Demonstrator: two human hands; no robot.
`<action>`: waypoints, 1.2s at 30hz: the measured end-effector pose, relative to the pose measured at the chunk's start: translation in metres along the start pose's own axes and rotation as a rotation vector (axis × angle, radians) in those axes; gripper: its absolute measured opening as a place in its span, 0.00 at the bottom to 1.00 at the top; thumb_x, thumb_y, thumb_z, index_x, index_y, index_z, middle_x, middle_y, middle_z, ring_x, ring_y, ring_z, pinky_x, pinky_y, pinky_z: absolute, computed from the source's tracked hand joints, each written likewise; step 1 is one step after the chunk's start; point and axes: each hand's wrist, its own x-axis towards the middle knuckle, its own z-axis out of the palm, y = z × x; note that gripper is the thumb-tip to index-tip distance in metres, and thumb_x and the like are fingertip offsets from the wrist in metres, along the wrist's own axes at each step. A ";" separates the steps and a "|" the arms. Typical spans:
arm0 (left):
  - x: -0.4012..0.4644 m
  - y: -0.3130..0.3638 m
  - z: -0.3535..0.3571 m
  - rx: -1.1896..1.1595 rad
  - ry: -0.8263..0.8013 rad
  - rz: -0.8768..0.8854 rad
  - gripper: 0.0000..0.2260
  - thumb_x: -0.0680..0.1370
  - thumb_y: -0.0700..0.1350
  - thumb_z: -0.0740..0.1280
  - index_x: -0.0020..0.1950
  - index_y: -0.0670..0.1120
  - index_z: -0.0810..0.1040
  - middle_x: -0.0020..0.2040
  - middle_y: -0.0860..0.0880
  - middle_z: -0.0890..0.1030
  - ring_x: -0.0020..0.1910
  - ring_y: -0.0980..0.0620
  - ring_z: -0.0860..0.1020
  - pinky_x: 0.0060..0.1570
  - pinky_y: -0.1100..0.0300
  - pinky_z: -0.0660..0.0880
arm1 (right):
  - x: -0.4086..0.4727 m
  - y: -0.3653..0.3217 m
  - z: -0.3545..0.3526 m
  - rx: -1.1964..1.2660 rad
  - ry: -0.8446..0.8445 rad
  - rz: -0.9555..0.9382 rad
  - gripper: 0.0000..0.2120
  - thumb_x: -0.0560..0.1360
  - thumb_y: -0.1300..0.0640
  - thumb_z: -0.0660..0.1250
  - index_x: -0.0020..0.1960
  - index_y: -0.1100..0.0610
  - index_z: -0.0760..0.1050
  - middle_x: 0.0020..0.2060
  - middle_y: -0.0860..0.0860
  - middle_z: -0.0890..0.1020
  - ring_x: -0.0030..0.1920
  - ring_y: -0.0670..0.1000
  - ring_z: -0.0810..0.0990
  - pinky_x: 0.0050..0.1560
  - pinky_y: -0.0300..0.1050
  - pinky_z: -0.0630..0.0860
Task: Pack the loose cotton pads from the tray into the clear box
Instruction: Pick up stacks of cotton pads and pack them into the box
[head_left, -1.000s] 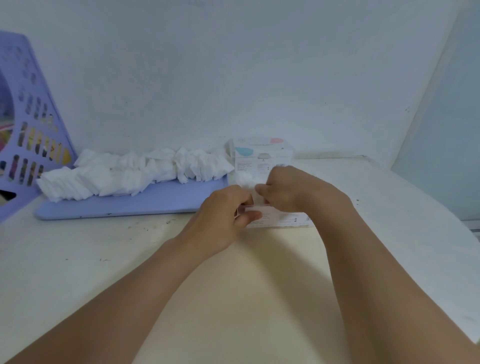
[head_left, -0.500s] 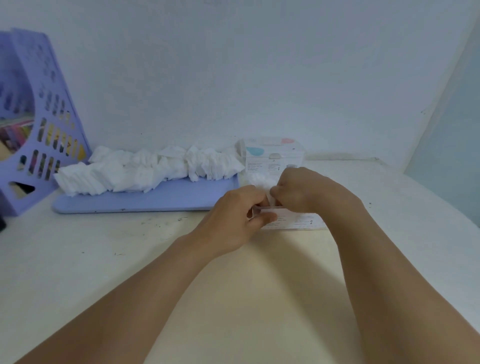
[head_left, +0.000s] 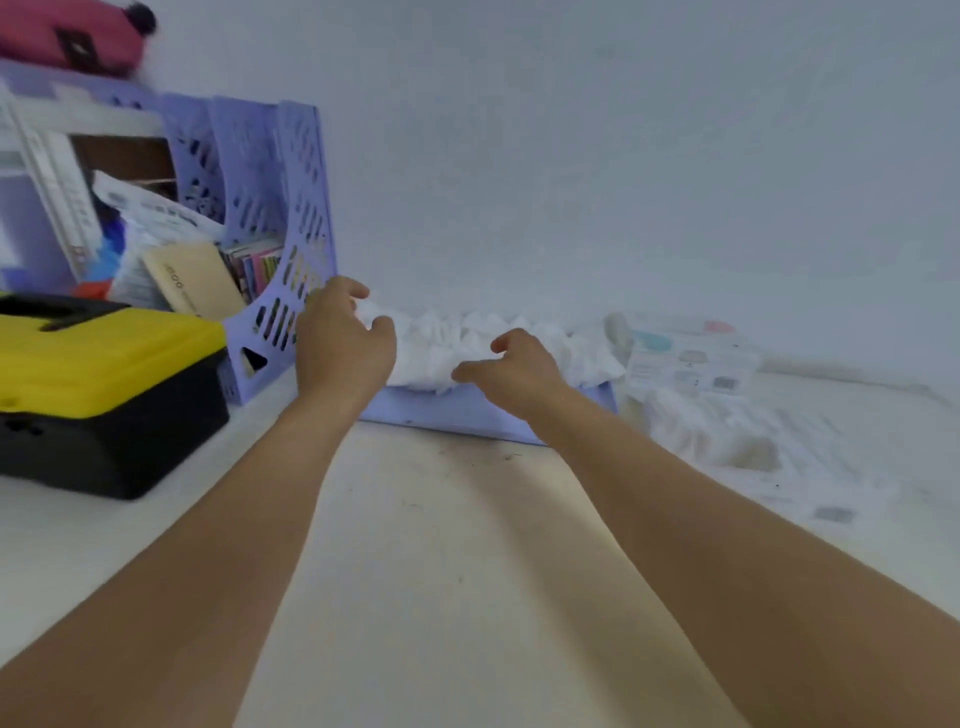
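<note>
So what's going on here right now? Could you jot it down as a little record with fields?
left hand: over the left end of the cotton pads, fingers loosely curved, grip unclear
right hand: over the middle of the row, fingers relaxed
tray: lilac, holds the row of pads
clear box: right of the tray, blurred
file rack: left of the tray
yellow-lidded case: far left
</note>
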 end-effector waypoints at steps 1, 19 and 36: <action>0.000 -0.014 -0.005 -0.007 0.040 -0.044 0.18 0.78 0.42 0.67 0.67 0.42 0.72 0.65 0.42 0.75 0.63 0.41 0.73 0.57 0.50 0.70 | 0.015 0.001 0.009 0.019 0.005 0.061 0.30 0.74 0.51 0.74 0.69 0.61 0.66 0.57 0.53 0.76 0.51 0.51 0.74 0.51 0.46 0.74; -0.017 -0.076 0.023 -0.013 -0.065 -0.108 0.36 0.73 0.45 0.73 0.77 0.42 0.59 0.73 0.41 0.67 0.73 0.38 0.63 0.71 0.44 0.64 | 0.073 -0.002 0.078 0.167 0.256 0.224 0.43 0.68 0.54 0.81 0.70 0.62 0.56 0.51 0.55 0.72 0.41 0.53 0.72 0.44 0.47 0.72; -0.080 0.057 0.017 -1.224 -0.840 -0.601 0.42 0.66 0.67 0.76 0.74 0.47 0.72 0.71 0.39 0.74 0.60 0.41 0.81 0.58 0.45 0.79 | -0.049 0.024 -0.032 0.201 0.511 -0.605 0.19 0.67 0.63 0.80 0.54 0.56 0.76 0.42 0.47 0.80 0.42 0.46 0.80 0.41 0.40 0.78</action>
